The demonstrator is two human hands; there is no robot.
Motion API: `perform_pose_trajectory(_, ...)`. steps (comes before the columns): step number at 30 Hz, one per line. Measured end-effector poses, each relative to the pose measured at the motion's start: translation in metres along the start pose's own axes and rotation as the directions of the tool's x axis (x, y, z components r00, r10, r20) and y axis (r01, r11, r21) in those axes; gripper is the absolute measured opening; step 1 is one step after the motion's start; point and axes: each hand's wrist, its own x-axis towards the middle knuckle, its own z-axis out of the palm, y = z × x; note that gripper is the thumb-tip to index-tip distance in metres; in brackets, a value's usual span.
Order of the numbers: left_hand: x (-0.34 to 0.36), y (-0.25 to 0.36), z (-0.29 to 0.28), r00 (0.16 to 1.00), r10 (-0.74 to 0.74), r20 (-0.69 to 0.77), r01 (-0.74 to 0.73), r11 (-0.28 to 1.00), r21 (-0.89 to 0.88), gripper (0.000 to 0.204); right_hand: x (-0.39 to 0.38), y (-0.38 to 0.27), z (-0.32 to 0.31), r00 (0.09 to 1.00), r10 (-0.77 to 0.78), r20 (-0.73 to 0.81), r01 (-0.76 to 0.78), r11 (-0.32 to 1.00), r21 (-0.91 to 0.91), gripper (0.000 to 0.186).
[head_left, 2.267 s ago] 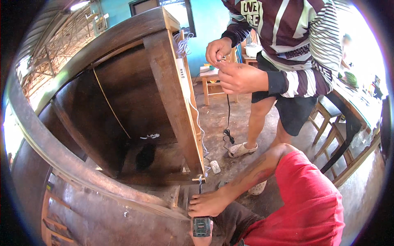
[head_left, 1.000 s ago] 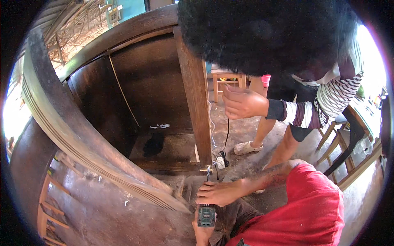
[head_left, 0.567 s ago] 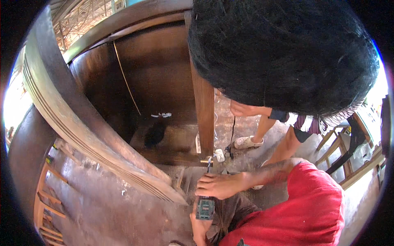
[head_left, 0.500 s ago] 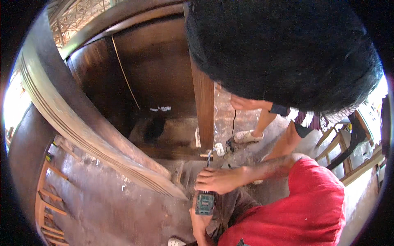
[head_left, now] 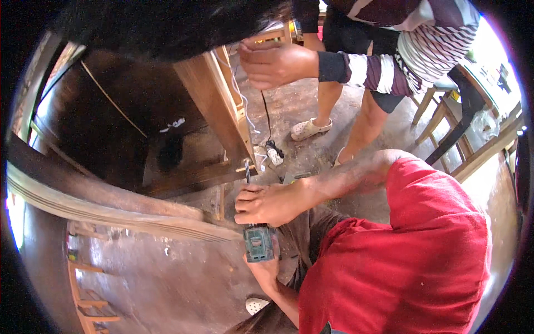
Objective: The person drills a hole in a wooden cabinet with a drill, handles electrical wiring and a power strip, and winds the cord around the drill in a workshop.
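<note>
1. The drill (head_left: pixel 259 243) lies just below the centre of the frame, its dark green battery facing the camera and its bit (head_left: pixel 248 173) pointing up the frame.
2. The right hand (head_left: pixel 271 204) is closed over the drill, between battery and bit, knuckles up, fingers curled toward frame left.
3. The left hand (head_left: pixel 262 271) wraps the drill from below; the battery hides most of its fingers.
4. The bit's tip meets the lower corner of the dark wooden cabinet (head_left: pixel 208 100); whether it has entered the wood, I cannot tell.
5. The right elbow bends at centre right, forearm running leftward; the left forearm rises from the bottom edge.
</note>
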Motion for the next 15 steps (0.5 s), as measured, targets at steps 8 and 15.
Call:
perform_pose_trajectory(8, -0.002, 0.017, 0.004, 0.996, -0.016, 0.084, 0.016, 1.000, -0.002, 0.042, -0.011, -0.012, -0.001, 0.984, 0.126, -0.128, -0.124, 0.992, 0.023, 0.058)
perform_pose_trajectory(15, 0.022, 0.006, -0.030, 0.885, -0.118, 0.450, 0.203, 0.968, -0.146, 0.056, -0.027, -0.022, 0.024, 0.714, 0.529, -0.459, -0.413, 0.847, 0.334, 0.088)
